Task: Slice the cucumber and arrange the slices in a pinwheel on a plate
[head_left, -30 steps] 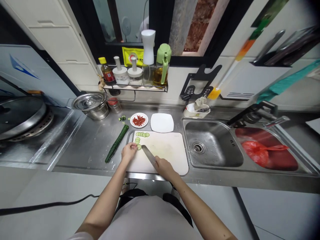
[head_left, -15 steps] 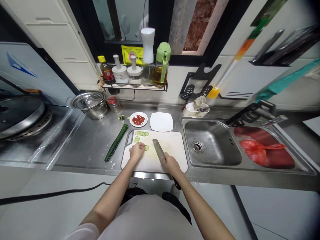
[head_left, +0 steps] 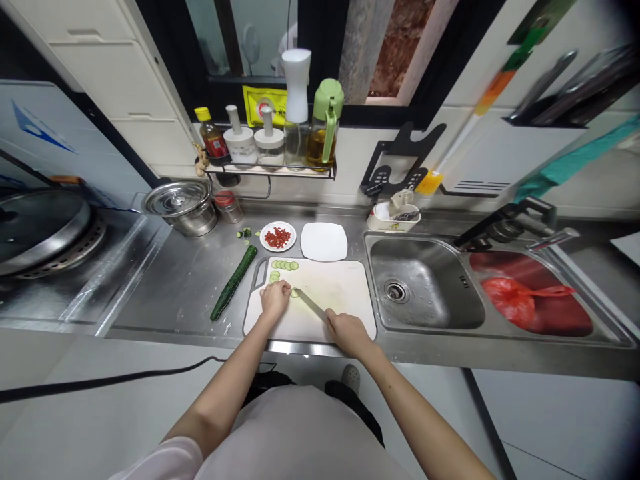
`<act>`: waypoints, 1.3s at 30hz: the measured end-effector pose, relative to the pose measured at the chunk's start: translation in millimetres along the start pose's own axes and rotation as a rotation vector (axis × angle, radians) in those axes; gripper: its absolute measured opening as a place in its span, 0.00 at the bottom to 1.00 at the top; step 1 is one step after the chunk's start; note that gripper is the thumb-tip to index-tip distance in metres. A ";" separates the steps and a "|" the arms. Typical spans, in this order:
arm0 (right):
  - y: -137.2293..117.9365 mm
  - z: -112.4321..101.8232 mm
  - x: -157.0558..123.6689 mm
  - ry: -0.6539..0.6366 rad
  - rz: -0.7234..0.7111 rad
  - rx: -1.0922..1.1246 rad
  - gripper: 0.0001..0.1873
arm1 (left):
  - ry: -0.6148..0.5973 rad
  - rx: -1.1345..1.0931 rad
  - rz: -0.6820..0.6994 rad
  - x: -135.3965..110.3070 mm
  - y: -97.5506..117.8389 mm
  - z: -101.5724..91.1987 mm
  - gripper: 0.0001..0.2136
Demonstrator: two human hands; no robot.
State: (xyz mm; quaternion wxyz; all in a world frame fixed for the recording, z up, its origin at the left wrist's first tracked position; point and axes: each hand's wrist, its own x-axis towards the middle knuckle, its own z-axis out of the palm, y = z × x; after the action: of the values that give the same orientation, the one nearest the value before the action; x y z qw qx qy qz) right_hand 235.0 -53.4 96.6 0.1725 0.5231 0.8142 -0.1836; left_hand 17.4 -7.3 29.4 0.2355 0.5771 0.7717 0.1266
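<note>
On the white cutting board [head_left: 345, 280] my right hand [head_left: 350, 332] grips a knife [head_left: 313, 305] by its handle. The blade points left, its tip at a single cucumber slice [head_left: 295, 293]. My left hand [head_left: 276, 301] rests at the board's left side, fingers curled together just left of that slice; whether they pinch anything is hidden. Above it lie a row of overlapping cucumber slices [head_left: 286, 265] and a few more slices [head_left: 275, 275]. A whole cucumber [head_left: 234, 283] lies on the counter left of the board.
Behind the board stand a plate of chopped red pieces [head_left: 278, 237] and a white square plate [head_left: 324, 241]. Cucumber scraps [head_left: 245, 233] lie near a red-lidded jar [head_left: 229, 207] and a steel pot [head_left: 187, 210]. To the right is a sink [head_left: 425, 283]; its second basin holds a red bag [head_left: 515, 300].
The knife has swung down and left, bringing its tip from above right of the single slice to the slice. My left hand has barely moved.
</note>
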 end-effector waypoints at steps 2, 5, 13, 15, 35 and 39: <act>-0.3 0.9 1.5 -0.001 -0.002 -0.019 0.12 | 0.001 0.005 -0.001 0.4 0.9 0.5 0.08; -1.4 0.3 3.6 0.006 -0.006 -0.029 0.12 | -0.002 0.006 -0.001 0.9 1.9 0.1 0.08; -5.3 -4.4 6.7 -0.018 -0.012 -0.040 0.12 | -0.012 0.013 0.016 2.9 1.5 0.7 0.09; -6.2 -5.3 7.1 -0.018 -0.015 -0.038 0.13 | -0.022 0.017 0.011 3.2 1.9 0.7 0.10; -8.8 -10.6 15.3 -0.094 -0.030 -0.007 0.16 | -0.022 0.035 0.006 5.6 0.0 2.4 0.10; -9.4 -11.9 14.4 -0.100 -0.031 -0.013 0.17 | -0.021 0.040 0.014 5.3 -0.9 2.0 0.10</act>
State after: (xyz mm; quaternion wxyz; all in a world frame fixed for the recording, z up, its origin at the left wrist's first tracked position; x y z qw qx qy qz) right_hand 219.7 -40.0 101.3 0.2134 0.4995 0.8137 -0.2069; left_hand 16.5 -2.7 26.2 0.2310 0.5883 0.7675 0.1070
